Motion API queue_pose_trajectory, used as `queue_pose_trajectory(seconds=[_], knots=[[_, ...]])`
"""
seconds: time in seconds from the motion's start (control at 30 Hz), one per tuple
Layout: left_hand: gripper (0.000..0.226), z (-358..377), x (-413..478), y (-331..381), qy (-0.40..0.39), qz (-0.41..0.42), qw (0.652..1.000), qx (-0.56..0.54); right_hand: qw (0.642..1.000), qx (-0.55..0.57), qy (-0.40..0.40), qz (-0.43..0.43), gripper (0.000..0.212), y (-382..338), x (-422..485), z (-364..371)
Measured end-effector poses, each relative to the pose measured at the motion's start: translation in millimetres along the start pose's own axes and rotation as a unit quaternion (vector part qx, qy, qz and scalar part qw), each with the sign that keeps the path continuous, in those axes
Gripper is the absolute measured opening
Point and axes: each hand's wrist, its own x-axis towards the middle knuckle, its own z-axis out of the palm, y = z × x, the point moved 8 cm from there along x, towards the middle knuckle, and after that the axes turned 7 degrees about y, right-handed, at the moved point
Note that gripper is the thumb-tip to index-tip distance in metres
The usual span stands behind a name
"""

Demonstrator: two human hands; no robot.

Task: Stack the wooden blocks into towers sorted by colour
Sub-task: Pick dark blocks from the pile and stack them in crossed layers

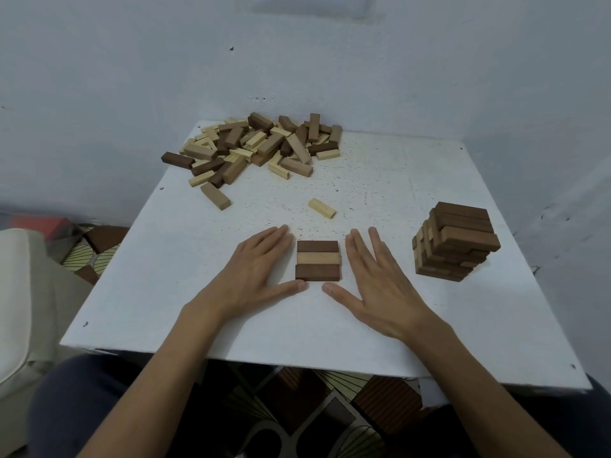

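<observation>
Both hands flat on the table (429, 325), bracketing a three-block row (318, 260)

Left hand (258, 272): palm down, fingers straight and pressed together, just beside the row's left ends. Right hand (380, 285): palm down, fingers slightly spread, just right of the row. Neither grips anything, contact with the row can't be told. Thumbs point at each other along the row's near edge. Row lies flat: dark, pale, dark, side by side. Single pale block (321, 208) just beyond the fingertips. Loose pile (254, 147) of mixed blocks far beyond the left hand. Tower (454, 241) right of the right hand, dark on top, some pale lower down
</observation>
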Motion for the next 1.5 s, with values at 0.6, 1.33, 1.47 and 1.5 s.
queue_pose_trajectory(seconds=[0.6,1.33,1.47,1.5], knots=[[0.092,21,-7,21,-0.067,-0.052,0.991,0.099,0.999,-0.022,-0.012,0.032,0.096,-18,-1,9],[0.043,-23,1,7,0.158,-0.028,0.979,-0.123,0.978,0.129,0.157,-0.05,0.059,-5,11,-34],[0.089,-13,0,11,0.053,-0.02,0.994,-0.091,0.987,0.127,0.063,-0.078,0.08,-4,21,-28],[0.093,-12,2,11,0.048,-0.022,0.995,-0.086,0.988,0.131,0.037,-0.08,0.082,-4,24,-26]])
